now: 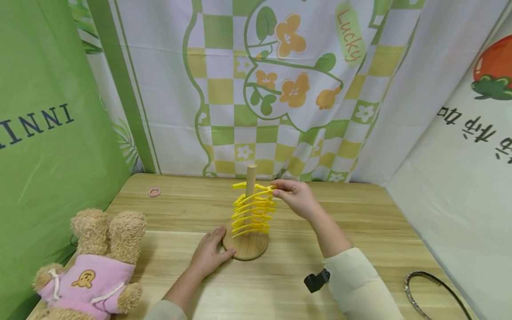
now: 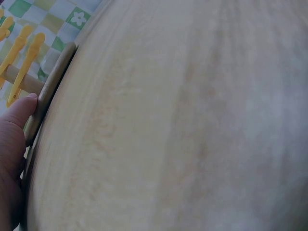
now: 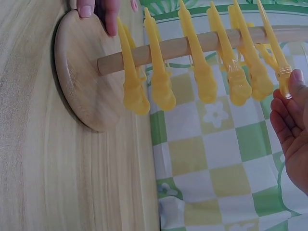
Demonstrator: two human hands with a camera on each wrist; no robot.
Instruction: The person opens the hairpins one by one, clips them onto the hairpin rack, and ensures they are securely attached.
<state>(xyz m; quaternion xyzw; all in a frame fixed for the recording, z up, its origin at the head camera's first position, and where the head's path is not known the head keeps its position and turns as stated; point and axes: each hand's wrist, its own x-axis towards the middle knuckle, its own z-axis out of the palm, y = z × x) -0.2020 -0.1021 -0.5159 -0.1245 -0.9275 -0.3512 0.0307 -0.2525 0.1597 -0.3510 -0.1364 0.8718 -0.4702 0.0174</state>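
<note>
A wooden stand with a round base [image 1: 250, 246] and an upright post [image 1: 251, 174] stands on the table. Several yellow hair clips [image 1: 252, 216] sit one above another across the post. My right hand [image 1: 297, 198] pinches the end of the topmost yellow hair clip [image 3: 270, 36] between thumb and fingers; this clip lies across the upper post. Low on the left, my left hand [image 1: 210, 252] rests against the base's edge, its thumb and fingers spread along the rim. The left wrist view shows the left thumb [image 2: 24, 109] touching the rim.
A teddy bear [image 1: 90, 284] in a pink top lies at the table's left. Near the back left is a pink ring-shaped band [image 1: 154, 192]. A dark headband [image 1: 436, 289] lies at the front right. A patterned curtain [image 1: 224, 106] hangs behind the table.
</note>
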